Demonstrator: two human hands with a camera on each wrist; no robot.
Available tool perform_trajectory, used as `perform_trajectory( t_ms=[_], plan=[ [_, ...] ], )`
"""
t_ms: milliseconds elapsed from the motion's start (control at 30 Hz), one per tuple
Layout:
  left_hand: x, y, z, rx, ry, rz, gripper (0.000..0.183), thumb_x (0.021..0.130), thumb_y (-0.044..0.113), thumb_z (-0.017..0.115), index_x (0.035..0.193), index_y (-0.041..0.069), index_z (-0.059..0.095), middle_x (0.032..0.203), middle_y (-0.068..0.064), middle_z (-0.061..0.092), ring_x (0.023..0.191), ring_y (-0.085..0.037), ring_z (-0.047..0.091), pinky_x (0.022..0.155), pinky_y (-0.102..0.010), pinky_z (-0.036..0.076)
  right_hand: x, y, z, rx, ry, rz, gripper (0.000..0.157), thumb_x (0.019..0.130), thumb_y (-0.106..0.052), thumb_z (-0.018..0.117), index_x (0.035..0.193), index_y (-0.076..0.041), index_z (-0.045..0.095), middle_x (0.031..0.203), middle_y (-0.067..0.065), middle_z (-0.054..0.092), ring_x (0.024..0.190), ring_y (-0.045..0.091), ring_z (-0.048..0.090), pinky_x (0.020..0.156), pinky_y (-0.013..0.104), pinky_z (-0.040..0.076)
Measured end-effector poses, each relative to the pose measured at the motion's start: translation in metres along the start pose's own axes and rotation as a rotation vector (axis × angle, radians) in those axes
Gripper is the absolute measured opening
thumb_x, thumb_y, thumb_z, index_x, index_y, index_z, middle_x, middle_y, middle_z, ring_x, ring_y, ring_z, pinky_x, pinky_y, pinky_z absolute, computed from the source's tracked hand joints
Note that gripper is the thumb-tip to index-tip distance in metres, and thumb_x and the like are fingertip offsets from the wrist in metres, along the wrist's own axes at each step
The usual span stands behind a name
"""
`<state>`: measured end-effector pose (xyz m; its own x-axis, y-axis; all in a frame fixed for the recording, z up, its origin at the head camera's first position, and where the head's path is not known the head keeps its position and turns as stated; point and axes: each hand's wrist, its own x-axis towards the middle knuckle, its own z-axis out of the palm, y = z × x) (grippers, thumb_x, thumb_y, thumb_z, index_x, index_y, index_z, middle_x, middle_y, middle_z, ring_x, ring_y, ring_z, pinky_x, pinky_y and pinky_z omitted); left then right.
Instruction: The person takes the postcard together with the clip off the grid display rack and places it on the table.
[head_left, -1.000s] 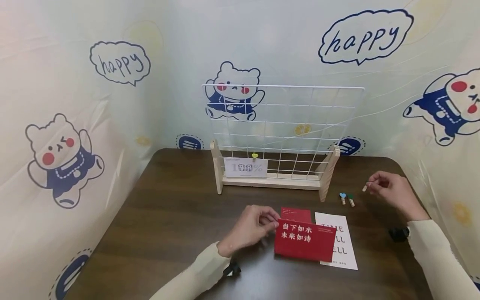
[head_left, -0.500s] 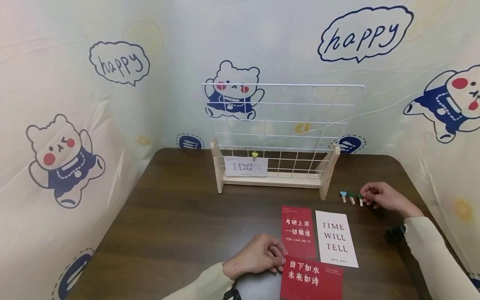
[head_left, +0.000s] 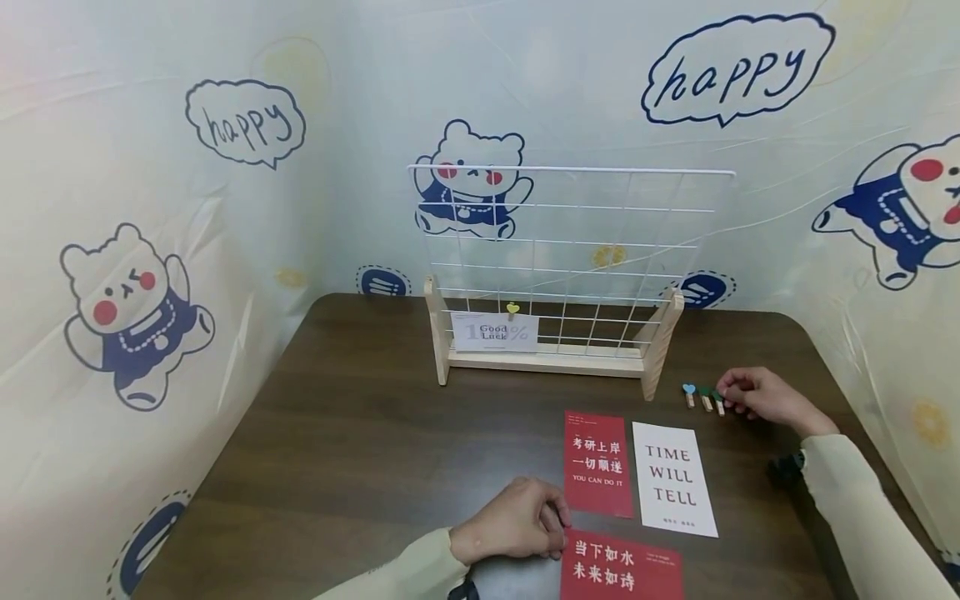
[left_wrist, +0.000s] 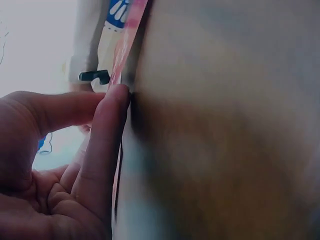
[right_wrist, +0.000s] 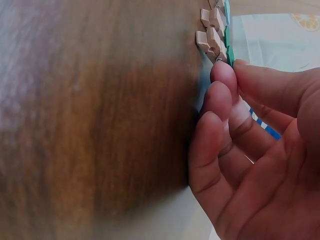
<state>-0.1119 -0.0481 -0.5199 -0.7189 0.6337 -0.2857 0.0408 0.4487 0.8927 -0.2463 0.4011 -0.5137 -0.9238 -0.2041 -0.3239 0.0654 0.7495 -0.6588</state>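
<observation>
My left hand (head_left: 517,518) pinches the upper left corner of a red card with white Chinese lettering (head_left: 626,577), low in the head view. From the side, the left wrist view shows thumb and forefinger (left_wrist: 107,125) at the card's thin edge. My right hand (head_left: 765,400) has the end of a small wooden clothespin with a green top (head_left: 720,408) between thumb and forefinger. Beside that clothespin, to its left, lie another green-topped clothespin (head_left: 706,402) and one with a blue heart (head_left: 689,393). The right wrist view shows the fingertips at the nearest clothespin (right_wrist: 214,42).
Behind the cards stands a white wire grid rack (head_left: 570,246) on a wooden base. A yellow heart clothespin (head_left: 512,309) is on it, with a "Good Luck" card (head_left: 495,335). Another red card (head_left: 596,467) and a white card (head_left: 675,479) lie side by side on the dark table (head_left: 360,450).
The left hand has brought its red card down toward the front, uncovering the other two cards. The right hand has moved left and down with its clothespin, placing it beside the other two.
</observation>
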Motion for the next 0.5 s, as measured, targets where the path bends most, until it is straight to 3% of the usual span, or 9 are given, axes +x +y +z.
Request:
perform_trajectory(
  t_ms=[267,500],
  plan=[
    [-0.0008,0.0012,-0.0006,0.163,0.035,0.035,0.024,0.079,0.003,0.08,0.078,0.021,0.064,0.058,0.016,0.069,0.053,0.005,0.064,0.068,-0.012,0.05,0.0006,0.0013,0.0034,-0.001,0.007,0.006,0.018,0.105,-0.007,0.054,0.116,0.003,0.063,0.095,0.012,0.065,0.081,0.022,0.059,0.066,0.034,0.055],
    [-0.001,0.0017,-0.0046,0.252,0.068,0.078,0.021,0.081,0.011,0.083,0.078,0.021,0.065,0.057,0.018,0.066,0.049,0.01,0.058,0.064,-0.012,0.049,0.0001,0.0025,0.0025,-0.019,0.033,-0.013,0.024,0.107,-0.012,0.054,0.122,0.004,0.064,0.094,0.011,0.066,0.08,0.021,0.06,0.065,0.033,0.055]
  ],
)
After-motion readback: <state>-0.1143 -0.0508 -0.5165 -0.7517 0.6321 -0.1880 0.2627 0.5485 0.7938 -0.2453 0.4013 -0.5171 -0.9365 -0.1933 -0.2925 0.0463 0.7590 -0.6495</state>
